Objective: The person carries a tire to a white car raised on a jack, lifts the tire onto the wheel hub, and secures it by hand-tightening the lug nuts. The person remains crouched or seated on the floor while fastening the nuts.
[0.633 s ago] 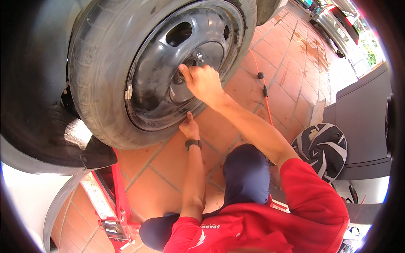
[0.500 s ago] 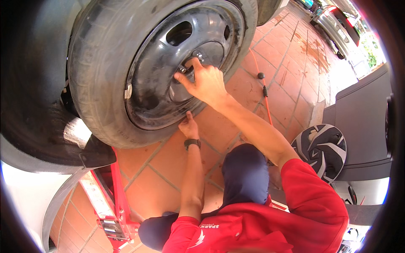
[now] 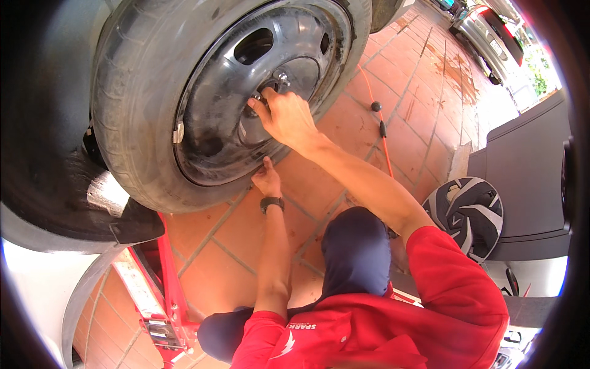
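A car wheel with a black steel rim (image 3: pixel 209 117) and a worn tyre (image 3: pixel 132 104) fills the upper left, beside the dark wheel arch. At its hub, my right hand (image 3: pixel 287 118) is closed, thumb and index finger pinching a wheel nut (image 3: pixel 257 97). Another shiny nut (image 3: pixel 284 79) sits on the hub just above my fingers. My left hand (image 3: pixel 268 178), with a dark watch on the wrist, grips the tyre's lower edge. Its thumb lies up against the tyre, while its other fingers are largely hidden.
A red floor jack (image 3: pixel 163 295) stands on the tiles at lower left, near the pale car body (image 3: pixel 37 295). At right, a black and silver wheel cover (image 3: pixel 470 215) leans by a grey panel (image 3: pixel 522 178). An orange cord (image 3: pixel 387 154) crosses the tiled floor. Another car (image 3: pixel 488 43) is parked behind.
My right thumb has drawn in closer to the index finger at the nut. The wheel and both hands appear slightly further left in the picture.
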A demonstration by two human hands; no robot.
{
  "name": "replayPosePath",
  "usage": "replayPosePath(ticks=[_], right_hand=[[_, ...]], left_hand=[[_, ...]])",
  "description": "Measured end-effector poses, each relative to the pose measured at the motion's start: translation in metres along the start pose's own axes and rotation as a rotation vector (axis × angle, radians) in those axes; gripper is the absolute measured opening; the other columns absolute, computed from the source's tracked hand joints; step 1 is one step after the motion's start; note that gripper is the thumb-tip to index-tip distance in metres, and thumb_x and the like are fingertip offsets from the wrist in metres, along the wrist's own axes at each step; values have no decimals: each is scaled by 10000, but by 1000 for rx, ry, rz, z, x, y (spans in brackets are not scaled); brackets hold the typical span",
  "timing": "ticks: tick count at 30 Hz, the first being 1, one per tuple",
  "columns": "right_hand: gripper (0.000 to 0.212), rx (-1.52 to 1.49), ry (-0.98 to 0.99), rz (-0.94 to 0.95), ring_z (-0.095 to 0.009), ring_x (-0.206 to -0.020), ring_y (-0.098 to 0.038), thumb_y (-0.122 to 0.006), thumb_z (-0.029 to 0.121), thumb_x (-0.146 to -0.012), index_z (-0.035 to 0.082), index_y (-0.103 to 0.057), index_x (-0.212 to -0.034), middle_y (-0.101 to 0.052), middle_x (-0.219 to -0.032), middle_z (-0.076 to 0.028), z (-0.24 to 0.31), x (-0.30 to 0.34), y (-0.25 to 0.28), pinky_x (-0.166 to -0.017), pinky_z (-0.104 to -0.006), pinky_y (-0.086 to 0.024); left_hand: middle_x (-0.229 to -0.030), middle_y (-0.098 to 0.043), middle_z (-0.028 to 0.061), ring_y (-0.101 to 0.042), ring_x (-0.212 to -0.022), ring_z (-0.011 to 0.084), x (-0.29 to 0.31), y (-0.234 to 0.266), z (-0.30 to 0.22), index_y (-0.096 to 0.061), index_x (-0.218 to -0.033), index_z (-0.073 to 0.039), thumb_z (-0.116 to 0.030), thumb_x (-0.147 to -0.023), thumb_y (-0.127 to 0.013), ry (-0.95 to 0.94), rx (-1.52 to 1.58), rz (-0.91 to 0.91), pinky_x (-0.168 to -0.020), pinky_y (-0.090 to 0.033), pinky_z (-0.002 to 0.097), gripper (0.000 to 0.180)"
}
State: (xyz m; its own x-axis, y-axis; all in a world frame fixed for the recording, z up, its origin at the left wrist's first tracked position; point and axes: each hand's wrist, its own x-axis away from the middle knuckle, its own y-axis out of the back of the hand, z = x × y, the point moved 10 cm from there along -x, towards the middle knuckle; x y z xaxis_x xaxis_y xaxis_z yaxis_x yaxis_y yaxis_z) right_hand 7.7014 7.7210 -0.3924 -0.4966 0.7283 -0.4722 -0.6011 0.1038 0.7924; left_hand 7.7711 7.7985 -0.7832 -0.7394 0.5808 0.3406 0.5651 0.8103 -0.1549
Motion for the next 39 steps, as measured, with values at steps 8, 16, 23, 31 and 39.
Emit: replayPosePath(ticks=[8, 16, 23, 31, 39], right_hand=[[632, -1098, -736, 178, -287, -598, -694, -547, 489, -1152, -52, -716, -872, -636, -613, -168, -36, 10, -59, -567, -441, -537], [690, -188, -202, 10, -435, -786, -779, -597, 590, -1092, -28, -787, -849, -729, -700, -231, -15, 0, -7, -754, -509, -599], [632, -396, -409, 116, -422, -765, -777, -687, 584, -1044, -42, -779, -1052, -708, -655, -206, -28, -1, -18, -744, -485, -615], [461, -117, -147, 23, -486, -680, -726, -700, 410, -1056, -11, -674, -869, -689, -657, -252, 1, 1, -6, -634, -569, -578], [527, 16, -76, 18, -445, -659, -732, -623, 409, -1100, -11, -670, -785, -660, -633, -271, -7, -8, -22, -593, -529, -563]], left_hand=[[-572, -429, -33, -332, -457, 78, 7, 2, -21, -780, -947, 86, -369, -1090, -761, 84, 45, 53, -440, -250, 310, 477], [-567, -449, -32, -326, -447, 61, 5, 0, -22, -802, -1006, 96, -377, -1101, -743, 58, 6, 93, -439, -245, 313, 486], [-564, -526, 7, -315, -420, 66, -7, 2, -13, -795, -929, 95, -345, -1081, -776, -33, 31, 32, -425, -229, 313, 466], [-873, -823, 204, -659, -690, 141, -9, 2, -14, -825, -973, 139, -401, -1075, -775, -72, -36, 52, -611, -490, 387, 553], [-700, -741, 109, -485, -598, 111, -8, 4, -9, -796, -859, 141, -435, -1053, -800, 4, -12, 37, -542, -388, 387, 608]])
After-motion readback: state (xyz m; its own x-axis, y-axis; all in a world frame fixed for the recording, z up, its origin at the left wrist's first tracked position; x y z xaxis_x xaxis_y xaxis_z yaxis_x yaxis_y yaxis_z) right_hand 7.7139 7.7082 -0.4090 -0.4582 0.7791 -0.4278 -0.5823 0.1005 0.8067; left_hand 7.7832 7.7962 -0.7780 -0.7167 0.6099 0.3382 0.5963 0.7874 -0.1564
